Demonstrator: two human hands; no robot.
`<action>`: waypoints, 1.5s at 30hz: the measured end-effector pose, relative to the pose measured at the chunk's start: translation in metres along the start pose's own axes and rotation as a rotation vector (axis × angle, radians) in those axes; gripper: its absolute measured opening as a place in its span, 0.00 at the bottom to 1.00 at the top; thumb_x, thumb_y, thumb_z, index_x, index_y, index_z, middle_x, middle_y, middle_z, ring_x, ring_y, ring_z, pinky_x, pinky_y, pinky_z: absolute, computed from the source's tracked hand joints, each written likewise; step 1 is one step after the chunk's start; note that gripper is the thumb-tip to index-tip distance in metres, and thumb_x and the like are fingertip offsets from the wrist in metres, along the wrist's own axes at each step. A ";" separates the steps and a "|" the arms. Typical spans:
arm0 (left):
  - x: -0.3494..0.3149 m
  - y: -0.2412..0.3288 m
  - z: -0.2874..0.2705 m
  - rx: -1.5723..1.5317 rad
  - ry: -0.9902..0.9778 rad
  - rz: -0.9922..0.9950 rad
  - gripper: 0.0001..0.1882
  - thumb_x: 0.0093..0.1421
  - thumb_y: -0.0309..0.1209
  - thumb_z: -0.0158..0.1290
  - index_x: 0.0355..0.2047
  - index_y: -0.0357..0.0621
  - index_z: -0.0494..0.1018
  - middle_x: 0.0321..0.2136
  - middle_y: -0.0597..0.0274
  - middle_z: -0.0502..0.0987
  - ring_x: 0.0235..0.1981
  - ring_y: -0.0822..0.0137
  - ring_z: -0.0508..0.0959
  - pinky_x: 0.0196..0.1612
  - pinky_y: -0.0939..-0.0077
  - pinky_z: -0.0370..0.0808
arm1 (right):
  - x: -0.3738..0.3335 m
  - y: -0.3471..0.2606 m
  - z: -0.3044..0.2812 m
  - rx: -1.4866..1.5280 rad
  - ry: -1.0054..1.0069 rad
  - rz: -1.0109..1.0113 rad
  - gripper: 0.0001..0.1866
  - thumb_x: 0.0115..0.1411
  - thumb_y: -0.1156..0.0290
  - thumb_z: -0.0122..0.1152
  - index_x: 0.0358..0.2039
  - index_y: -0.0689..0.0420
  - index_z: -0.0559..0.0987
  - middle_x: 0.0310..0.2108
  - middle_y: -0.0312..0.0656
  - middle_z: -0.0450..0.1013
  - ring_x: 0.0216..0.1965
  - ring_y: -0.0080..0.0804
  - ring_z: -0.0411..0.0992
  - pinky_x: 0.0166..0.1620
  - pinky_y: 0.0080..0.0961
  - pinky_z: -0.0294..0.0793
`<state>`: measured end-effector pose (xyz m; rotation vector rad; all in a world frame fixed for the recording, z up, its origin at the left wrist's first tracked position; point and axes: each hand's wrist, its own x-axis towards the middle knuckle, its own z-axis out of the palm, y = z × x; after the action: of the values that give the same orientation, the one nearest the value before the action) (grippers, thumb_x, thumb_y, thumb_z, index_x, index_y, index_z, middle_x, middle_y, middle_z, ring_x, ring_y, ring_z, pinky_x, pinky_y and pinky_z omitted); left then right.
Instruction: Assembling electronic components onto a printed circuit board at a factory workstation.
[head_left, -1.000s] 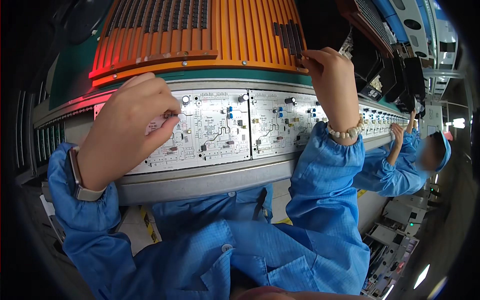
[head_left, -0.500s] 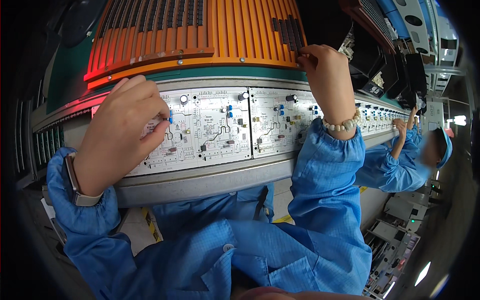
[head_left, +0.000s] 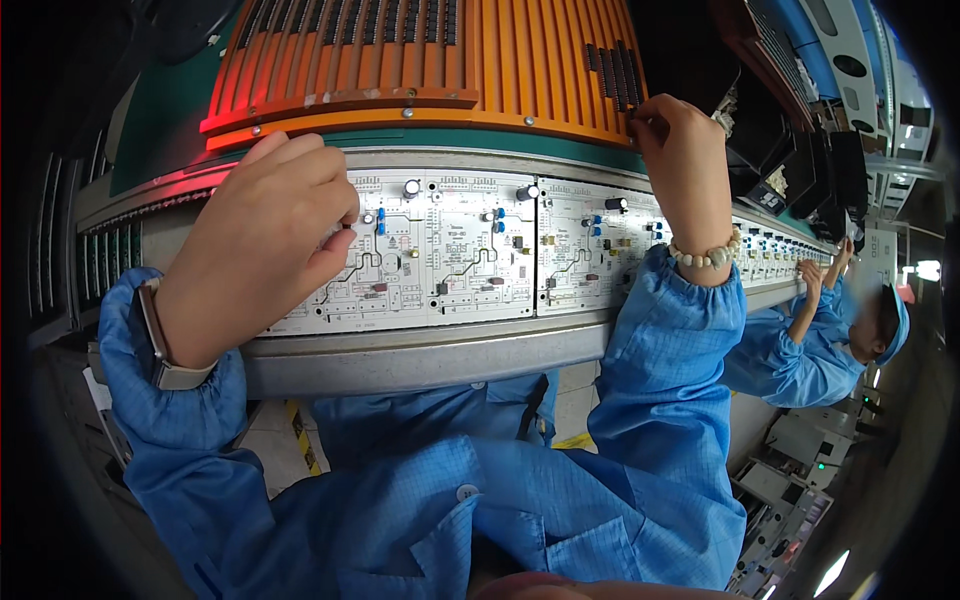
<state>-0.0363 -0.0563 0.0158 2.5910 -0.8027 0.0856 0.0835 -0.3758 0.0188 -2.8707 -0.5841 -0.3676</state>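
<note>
Orange slotted rack (head_left: 510, 75) lies beyond the row of white printed circuit boards (head_left: 480, 305), so the two run parallel across your front, left to right. Its slots point the other way, their long axis running from far to near, and the short columns of black chips (head_left: 618, 78) at its right end follow them. Your right hand (head_left: 688, 160) is the nearer one: bent over the rack's near right corner, just beside the near end of those columns, thumb and forefinger drawn together. Your left hand (head_left: 262, 250) is well apart from them, to the left and closer to you, curled over the leftmost board beside its blue components (head_left: 381, 222), thumb close to the forefinger. You cannot tell whether either hand pinches anything; the fingers hide it.
</note>
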 end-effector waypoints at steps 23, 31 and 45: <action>-0.002 0.007 -0.004 -0.090 -0.066 -0.016 0.09 0.48 0.23 0.62 0.29 0.40 0.74 0.31 0.58 0.73 0.39 0.56 0.73 0.47 0.63 0.68 | -0.032 -0.080 0.012 0.252 -0.211 -0.770 0.10 0.51 0.73 0.67 0.31 0.59 0.75 0.28 0.40 0.71 0.28 0.37 0.74 0.30 0.29 0.76; 0.006 0.017 0.018 -0.143 0.035 -0.010 0.08 0.49 0.25 0.64 0.29 0.41 0.77 0.29 0.61 0.73 0.37 0.60 0.71 0.44 0.66 0.64 | -0.031 -0.077 0.016 0.338 -0.185 -0.746 0.09 0.50 0.74 0.66 0.32 0.59 0.76 0.28 0.40 0.72 0.31 0.37 0.75 0.34 0.31 0.76; 0.011 0.023 0.020 -0.111 -0.001 -0.080 0.08 0.49 0.25 0.64 0.30 0.41 0.79 0.30 0.64 0.71 0.37 0.62 0.69 0.43 0.68 0.62 | -0.033 -0.072 0.018 0.296 -0.138 -0.784 0.09 0.49 0.73 0.66 0.31 0.60 0.78 0.30 0.39 0.71 0.33 0.36 0.75 0.36 0.29 0.77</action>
<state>-0.0409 -0.0874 0.0084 2.5151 -0.6830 0.0159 0.0285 -0.3182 0.0017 -2.2849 -1.6297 -0.1586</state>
